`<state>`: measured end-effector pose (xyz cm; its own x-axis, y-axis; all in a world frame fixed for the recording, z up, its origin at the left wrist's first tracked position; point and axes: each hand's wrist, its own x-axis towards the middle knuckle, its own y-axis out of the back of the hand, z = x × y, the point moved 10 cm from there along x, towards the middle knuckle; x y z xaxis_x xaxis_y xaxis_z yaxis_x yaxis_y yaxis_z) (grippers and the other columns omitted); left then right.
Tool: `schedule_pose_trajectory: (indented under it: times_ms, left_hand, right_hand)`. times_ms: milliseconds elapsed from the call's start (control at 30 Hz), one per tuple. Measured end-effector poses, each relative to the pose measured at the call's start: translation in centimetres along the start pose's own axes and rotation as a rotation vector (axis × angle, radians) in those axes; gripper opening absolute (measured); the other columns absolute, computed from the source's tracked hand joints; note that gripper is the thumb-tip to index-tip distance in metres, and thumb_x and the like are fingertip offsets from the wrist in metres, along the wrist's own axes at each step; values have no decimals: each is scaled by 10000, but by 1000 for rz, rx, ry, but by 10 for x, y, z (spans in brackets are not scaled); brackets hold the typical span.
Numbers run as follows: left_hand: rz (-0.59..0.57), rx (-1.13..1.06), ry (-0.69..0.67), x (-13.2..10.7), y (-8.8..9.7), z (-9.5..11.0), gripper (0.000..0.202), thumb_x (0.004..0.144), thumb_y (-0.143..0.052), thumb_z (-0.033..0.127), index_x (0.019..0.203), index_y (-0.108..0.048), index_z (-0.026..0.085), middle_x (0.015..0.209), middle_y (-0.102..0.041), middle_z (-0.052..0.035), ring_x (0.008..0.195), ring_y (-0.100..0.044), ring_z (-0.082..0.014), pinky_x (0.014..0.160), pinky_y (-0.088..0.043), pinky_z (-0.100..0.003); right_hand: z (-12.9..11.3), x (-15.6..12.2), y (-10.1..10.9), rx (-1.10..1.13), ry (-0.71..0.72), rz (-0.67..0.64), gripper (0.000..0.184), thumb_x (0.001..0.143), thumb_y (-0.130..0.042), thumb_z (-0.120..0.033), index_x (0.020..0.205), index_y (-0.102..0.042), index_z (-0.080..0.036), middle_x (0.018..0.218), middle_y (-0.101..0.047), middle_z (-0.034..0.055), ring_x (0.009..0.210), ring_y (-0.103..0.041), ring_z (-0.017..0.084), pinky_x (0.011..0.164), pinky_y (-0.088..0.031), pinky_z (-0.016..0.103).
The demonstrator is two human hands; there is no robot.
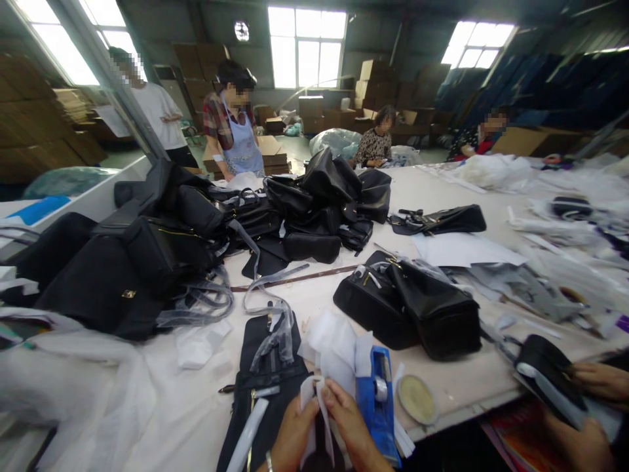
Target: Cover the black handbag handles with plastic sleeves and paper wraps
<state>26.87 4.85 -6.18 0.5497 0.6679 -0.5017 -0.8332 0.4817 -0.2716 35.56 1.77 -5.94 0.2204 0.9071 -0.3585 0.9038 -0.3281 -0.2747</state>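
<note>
Both of my hands are closed on a folded white sheet (pixel 308 393) at the bottom middle. My left hand (pixel 296 429) pinches its left side, and my right hand (pixel 348 416) grips its upper right edge. A dark strap-like piece shows between the folds; how it is joined is hidden. Just beyond my left hand lies a black bag (pixel 248 357), its flap spread flat, with a clear-wrapped strap (pixel 275 344) and a white roll on it. A blue tape dispenser (pixel 376 419) stands right of my right hand, next to crumpled white tissue (pixel 331 337).
Black bags (pixel 147 255) are heaped at the left and far middle. Two more bags (pixel 417 308) lie right of centre. A round tin-like disc (pixel 417 398) sits near the table edge. At right, a co-worker's hands (pixel 587 406) hold a black bag. Several people are across the table.
</note>
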Motion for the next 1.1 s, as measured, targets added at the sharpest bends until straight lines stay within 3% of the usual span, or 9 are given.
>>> schedule_pose_trajectory:
  times_ms: [167, 333, 467, 633, 733, 833, 900, 1000, 1100]
  left_hand:
    - [9, 31, 4, 1, 3, 4, 422, 765, -646, 461, 1056, -701, 161, 994, -731, -87, 951, -640, -291, 878, -470, -354]
    - [-40, 135, -97, 4, -3, 10, 441, 812, -581, 505, 1054, -702, 157, 918, -743, -75, 838, -658, -262, 818, -486, -338]
    - [-115, 138, -134, 5, -10, 14, 505, 824, -537, 553, 1059, -701, 138, 855, -751, -82, 770, -670, -264, 744, -506, -342]
    - [-124, 20, -42, -1, -8, 4, 536, 814, -557, 555, 1137, -665, 141, 1053, -724, -116, 970, -654, -288, 915, -478, -393]
    - [-106, -61, -62, -5, -9, -2, 513, 817, -576, 528, 1198, -624, 188, 1224, -655, -107, 1134, -587, -270, 1030, -407, -387]
    - [-52, -53, -101, -5, -8, -7, 495, 792, -624, 503, 1184, -630, 199, 1238, -646, -97, 1198, -543, -264, 1046, -392, -370]
    - [-23, -9, -97, -3, -7, -10, 471, 793, -628, 489, 1145, -649, 175, 1155, -685, -105, 1131, -585, -266, 1000, -430, -361]
    - [7, 26, -35, -1, -5, -16, 475, 778, -632, 505, 1076, -666, 136, 939, -726, -98, 849, -662, -232, 791, -517, -319]
    - [30, 9, 23, -1, -3, -21, 495, 744, -644, 530, 1029, -661, 126, 727, -684, -43, 608, -606, -166, 579, -480, -257]
  right_hand:
    - [-21, -3, -8, -154, 110, -52, 362, 852, -560, -517, 1054, -676, -240, 970, -682, 43, 903, -608, 220, 869, -457, 335]
    - [-6, 0, 1, -165, 29, 5, 365, 833, -569, -537, 986, -667, -221, 737, -631, 0, 602, -551, 147, 510, -423, 222]
    - [-2, 1, 11, -213, 13, 94, 382, 822, -558, -561, 892, -654, -199, 575, -541, -37, 447, -452, 112, 397, -342, 203]
    - [-27, -4, 13, -455, 186, 226, 316, 875, -515, -481, 778, -618, -198, 712, -633, 4, 686, -593, 174, 609, -452, 242]
    - [-31, -8, 15, -616, 243, 333, 263, 895, -497, -424, 782, -592, -207, 770, -633, 19, 760, -592, 189, 719, -443, 272]
    - [-31, -11, 16, -718, 295, 413, 226, 898, -490, -388, 778, -576, -217, 791, -609, 25, 783, -575, 196, 761, -426, 289]
    - [-29, -10, 15, -712, 296, 399, 202, 897, -490, -369, 790, -575, -220, 806, -613, 26, 801, -576, 198, 767, -424, 289]
    - [-24, -4, 16, -633, 204, 281, 185, 885, -496, -356, 797, -578, -215, 774, -625, 10, 747, -589, 185, 692, -435, 271]
    - [-25, 2, 18, -594, 115, 143, 149, 841, -544, -337, 832, -606, -201, 709, -610, -18, 641, -567, 162, 608, -418, 253]
